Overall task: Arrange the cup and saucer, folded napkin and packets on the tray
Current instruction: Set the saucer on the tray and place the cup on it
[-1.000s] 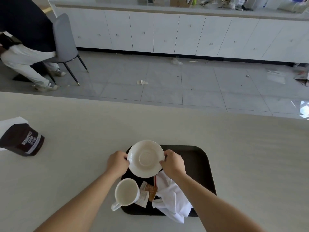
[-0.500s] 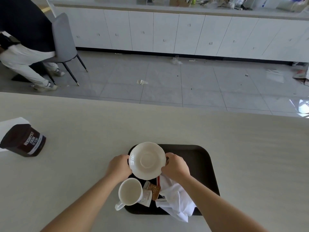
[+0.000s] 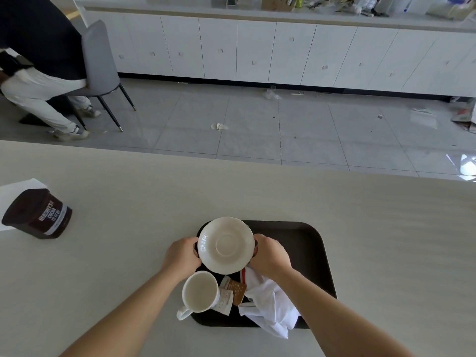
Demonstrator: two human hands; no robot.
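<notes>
Bright, even daylight; glare patch on floor tiles [image 3: 463,167] at right edge. Soft, faint shadows. Wide-angle bending at edges; slight overall softness.

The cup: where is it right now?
In the head view, the cup stands empty at the tray's near-left corner, beside the packets, just below the saucer.

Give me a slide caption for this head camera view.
Both hands, left and right, hold a white ceramic saucer over a dark plastic tray.
</notes>
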